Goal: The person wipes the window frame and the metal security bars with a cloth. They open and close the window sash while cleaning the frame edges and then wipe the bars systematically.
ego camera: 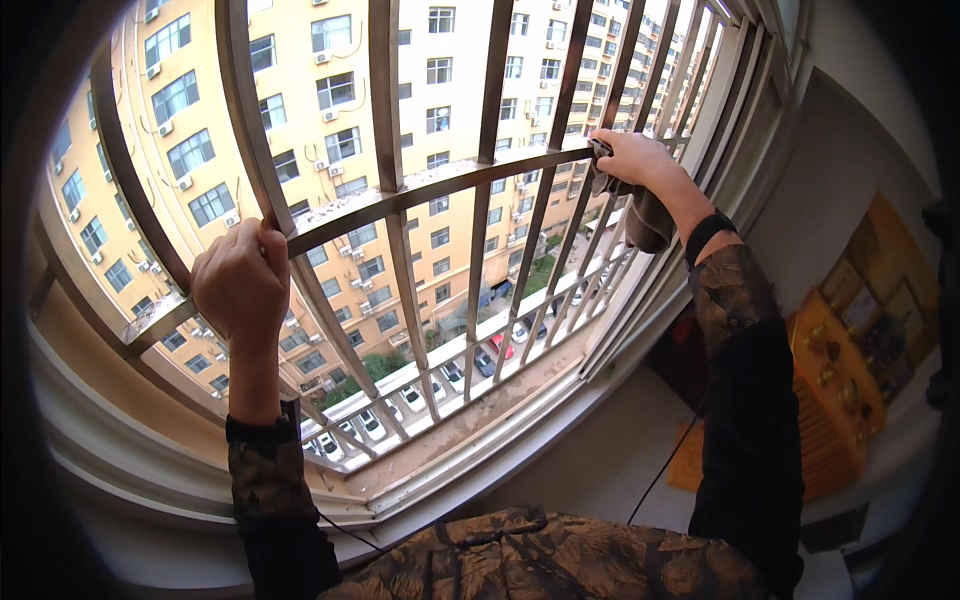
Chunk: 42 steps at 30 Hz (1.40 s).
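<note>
A metal window grille [387, 97] with upright bars and a horizontal crossbar [442, 180] spans the open window. My left hand [244, 281] is closed around the crossbar at the left, beside an upright bar. At the right, my right hand [634, 156] grips a grey-brown cloth [649, 221] against the crossbar, and part of the cloth hangs below my fingers. Pale dirt or flaking shows on top of the crossbar between my hands. What the cloth covers under my right palm is hidden.
Below the grille runs a dusty window sill [480, 409] with sliding-frame tracks [720, 112] along the right. Beyond the bars, far down, are parked cars [484, 361] and apartment buildings. Inside at the right stands a table with an orange cloth [817, 427]. A thin dark cord [660, 472] hangs near my right arm.
</note>
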### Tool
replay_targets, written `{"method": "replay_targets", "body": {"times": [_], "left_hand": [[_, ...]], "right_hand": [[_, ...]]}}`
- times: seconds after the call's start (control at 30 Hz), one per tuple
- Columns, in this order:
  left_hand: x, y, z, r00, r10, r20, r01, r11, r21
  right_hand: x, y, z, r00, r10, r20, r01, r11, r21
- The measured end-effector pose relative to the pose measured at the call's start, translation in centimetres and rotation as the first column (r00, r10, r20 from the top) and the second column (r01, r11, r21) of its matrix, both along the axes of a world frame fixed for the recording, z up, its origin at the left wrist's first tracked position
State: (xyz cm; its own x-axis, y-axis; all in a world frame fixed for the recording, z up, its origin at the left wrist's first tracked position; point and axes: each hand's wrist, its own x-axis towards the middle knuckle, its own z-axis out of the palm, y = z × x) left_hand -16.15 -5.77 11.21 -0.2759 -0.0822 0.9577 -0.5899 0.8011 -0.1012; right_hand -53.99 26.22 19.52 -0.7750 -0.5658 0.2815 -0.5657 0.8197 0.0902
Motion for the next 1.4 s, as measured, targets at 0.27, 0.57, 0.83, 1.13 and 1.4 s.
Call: {"method": "replay_targets", "body": {"times": [0.27,0.57,0.83,1.13,1.4], "left_hand": [[0.0,0.0,-0.1,1.000,0.011,0.002,-0.011,1.000,0.006],[0.0,0.1,0.0,1.000,0.026,0.008,-0.026,1.000,0.013],[-0.2,-0.1,-0.1,0.999,0.048,0.002,-0.048,0.999,-0.004],[-0.1,-0.2,-0.1,1.000,0.024,0.005,-0.024,1.000,-0.005],[-0.3,-0.3,-0.1,0.999,0.039,-0.009,-0.039,0.999,-0.020]], "right_hand": [[-3.0,1.7,1.0,0.958,0.178,0.225,-0.173,0.984,-0.041],[-3.0,1.9,0.9,0.971,0.219,0.099,-0.217,0.976,-0.025],[-3.4,2.1,-0.1,0.947,0.301,0.110,-0.291,0.952,-0.099],[-3.8,2.3,-0.3,0.957,0.235,0.168,-0.216,0.969,-0.123],[-4.0,2.2,-1.3,0.942,0.299,0.153,-0.266,0.943,-0.202]]}}
